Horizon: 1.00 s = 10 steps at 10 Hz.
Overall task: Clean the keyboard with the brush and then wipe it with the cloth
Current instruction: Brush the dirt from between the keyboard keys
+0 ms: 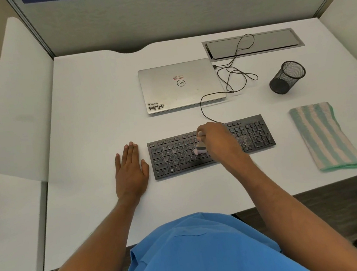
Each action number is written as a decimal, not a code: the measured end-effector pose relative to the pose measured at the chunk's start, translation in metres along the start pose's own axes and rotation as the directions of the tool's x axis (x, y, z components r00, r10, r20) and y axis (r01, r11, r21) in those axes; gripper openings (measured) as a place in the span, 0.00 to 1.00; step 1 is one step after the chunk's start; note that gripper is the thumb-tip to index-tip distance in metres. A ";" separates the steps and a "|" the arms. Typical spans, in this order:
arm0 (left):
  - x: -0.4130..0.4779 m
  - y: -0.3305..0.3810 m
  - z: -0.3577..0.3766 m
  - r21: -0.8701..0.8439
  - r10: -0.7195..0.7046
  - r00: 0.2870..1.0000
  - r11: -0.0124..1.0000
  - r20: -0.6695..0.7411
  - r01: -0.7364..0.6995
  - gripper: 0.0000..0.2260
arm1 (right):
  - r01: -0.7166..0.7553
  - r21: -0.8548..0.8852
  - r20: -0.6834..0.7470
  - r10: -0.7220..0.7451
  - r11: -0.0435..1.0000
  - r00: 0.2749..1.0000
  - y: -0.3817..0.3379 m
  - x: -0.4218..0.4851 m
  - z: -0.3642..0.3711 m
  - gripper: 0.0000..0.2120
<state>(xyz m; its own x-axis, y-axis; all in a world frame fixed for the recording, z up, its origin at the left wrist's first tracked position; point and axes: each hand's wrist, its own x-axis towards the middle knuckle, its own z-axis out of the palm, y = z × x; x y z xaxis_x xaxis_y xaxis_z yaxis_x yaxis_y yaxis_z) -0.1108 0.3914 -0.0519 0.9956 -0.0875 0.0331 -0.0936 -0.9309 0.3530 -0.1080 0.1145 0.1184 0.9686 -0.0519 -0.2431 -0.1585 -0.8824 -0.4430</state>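
Two hands: the right hand (214, 140) grips a small brush (200, 149), its pale pink bristles set on the middle keys of the black keyboard (175, 158). The left hand (130, 169) lies palm down with fingers straight on the white desk (93, 122), just beside the keyboard's left end, and holds nothing.
Keyboard: lies across the desk in front of the seated person, its cable (202, 108) looping back toward a closed silver Dell laptop (180, 85).
Grit: pale specks (245, 137) lie thick on the keys by the number pad, to the right of the brushing hand. The left half looks cleaner.
Cloth: the folded green-and-white striped cloth (325, 136) lies on the desk right of the keyboard, clear of it and untouched.
Step in hand: brushing, by all appearances, with the wiping not yet begun.
Next move: probably taking the bristles rightward over the speckled keys, using light strokes that flick the grit off the edge and not down between the keys. The flat hand is close enough to steady the frame.
Also on the desk: a black mesh pen cup (286, 77), behind the cloth.
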 end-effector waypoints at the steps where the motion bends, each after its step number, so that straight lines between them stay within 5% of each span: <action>1: 0.000 0.000 0.001 0.001 0.000 1.000 1.000 0.000 0.000 0.30 | -0.093 -0.020 -0.061 0.092 0.995 0.994 0.002 0.001 -0.017 0.10; 4: 0.000 -0.001 0.002 -0.005 -0.002 1.000 1.000 0.000 0.002 0.30 | -0.026 0.230 0.084 0.007 0.973 0.996 -0.039 0.014 0.000 0.08; 8: 0.000 -0.002 0.003 -0.007 0.003 1.000 1.000 -0.024 -0.003 0.30 | -0.308 0.327 0.035 0.314 0.893 0.949 -0.001 0.014 -0.012 0.09; 10: 0.000 -0.002 0.003 0.006 0.004 1.000 1.000 -0.014 -0.004 0.30 | -0.215 0.371 0.107 0.188 0.903 0.976 -0.033 0.022 0.004 0.10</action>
<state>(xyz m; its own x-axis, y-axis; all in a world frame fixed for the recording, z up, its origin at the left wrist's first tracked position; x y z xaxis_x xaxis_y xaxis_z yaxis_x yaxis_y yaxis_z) -0.1109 0.3925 -0.0557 0.9951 -0.0863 0.0475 -0.0975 -0.9327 0.3472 -0.0824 0.1447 0.1240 0.8952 -0.1666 -0.4133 -0.4225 -0.6125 -0.6681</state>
